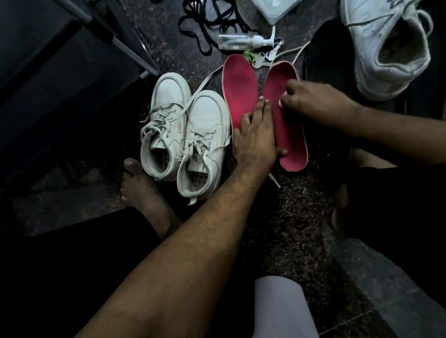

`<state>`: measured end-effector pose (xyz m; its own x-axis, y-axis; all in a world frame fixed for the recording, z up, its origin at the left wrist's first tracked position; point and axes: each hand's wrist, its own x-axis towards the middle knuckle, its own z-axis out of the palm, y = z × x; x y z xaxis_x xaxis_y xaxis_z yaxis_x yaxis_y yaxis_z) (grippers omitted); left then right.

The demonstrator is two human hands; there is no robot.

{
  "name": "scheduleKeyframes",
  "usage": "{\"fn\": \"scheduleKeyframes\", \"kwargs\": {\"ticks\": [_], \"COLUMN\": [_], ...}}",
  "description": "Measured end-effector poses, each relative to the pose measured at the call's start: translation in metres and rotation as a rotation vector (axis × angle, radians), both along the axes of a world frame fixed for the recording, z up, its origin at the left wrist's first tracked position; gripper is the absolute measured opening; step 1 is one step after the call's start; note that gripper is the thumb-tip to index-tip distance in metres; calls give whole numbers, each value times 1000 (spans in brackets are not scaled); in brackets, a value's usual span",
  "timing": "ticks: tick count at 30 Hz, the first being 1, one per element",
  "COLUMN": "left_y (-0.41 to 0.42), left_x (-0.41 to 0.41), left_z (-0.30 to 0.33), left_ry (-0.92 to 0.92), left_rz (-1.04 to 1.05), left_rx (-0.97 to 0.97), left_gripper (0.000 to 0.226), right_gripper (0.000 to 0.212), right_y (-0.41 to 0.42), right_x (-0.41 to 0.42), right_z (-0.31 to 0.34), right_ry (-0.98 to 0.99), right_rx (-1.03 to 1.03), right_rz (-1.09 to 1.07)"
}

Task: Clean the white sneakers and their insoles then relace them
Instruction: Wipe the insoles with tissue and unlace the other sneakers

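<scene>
Two white sneakers stand side by side on the dark stone floor, the left sneaker (162,126) and the right sneaker (205,145), both with loose laces. Right of them lie two pink insoles, the left insole (238,88) and the right insole (289,135). My left hand (256,137) lies flat with straight fingers across the gap between them, its thumb on the right insole. My right hand (312,101) reaches in from the right, and its curled fingers pinch the upper part of the right insole.
A clear spray bottle (241,40), black laces (209,24) and keys (261,60) lie beyond the insoles. A larger white sneaker (388,45) and a black insole (329,58) lie at top right. My bare foot (140,188) rests left of the sneakers.
</scene>
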<state>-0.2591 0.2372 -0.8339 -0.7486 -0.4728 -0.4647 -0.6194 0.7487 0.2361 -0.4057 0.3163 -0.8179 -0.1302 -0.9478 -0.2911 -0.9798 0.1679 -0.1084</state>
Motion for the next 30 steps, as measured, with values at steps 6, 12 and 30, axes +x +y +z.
{"fn": "scheduleKeyframes", "kwargs": {"ticks": [6, 12, 30], "left_y": [1, 1, 9], "left_x": [0, -3, -16], "left_z": [-5, -2, 3], "left_ry": [42, 5, -82], "left_rz": [13, 16, 14], "left_rx": [-7, 12, -41], "left_gripper": [104, 128, 134], "right_gripper": [25, 40, 33], "right_y": [14, 28, 71], "right_x": [23, 9, 1], "right_z": [-7, 8, 14], "right_ry": [-226, -149, -257], "right_rx": [140, 51, -121], "right_rz": [340, 160, 13]}}
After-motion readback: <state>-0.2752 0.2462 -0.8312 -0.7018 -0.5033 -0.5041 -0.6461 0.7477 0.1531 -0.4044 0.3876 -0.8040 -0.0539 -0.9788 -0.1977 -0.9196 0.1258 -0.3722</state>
